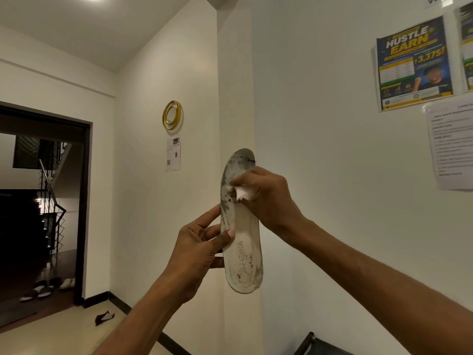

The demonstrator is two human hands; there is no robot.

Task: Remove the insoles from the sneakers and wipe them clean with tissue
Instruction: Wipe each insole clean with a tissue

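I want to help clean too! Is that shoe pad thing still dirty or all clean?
Still dirty. The insole shows dark grey smudges along its edge, tip and heel while the right hand rubs it with tissue.

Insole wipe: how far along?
Done: one insole is out of its sneaker. In hand: left hand holds it upright while right hand presses tissue on its upper half. Left: grey grime remains at toe, left edge and heel. No sneakers or second insole in view.

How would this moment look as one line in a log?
step: wiping | left hand: holds insole upright | right hand: presses tissue on upper half | insole: stained at both ends
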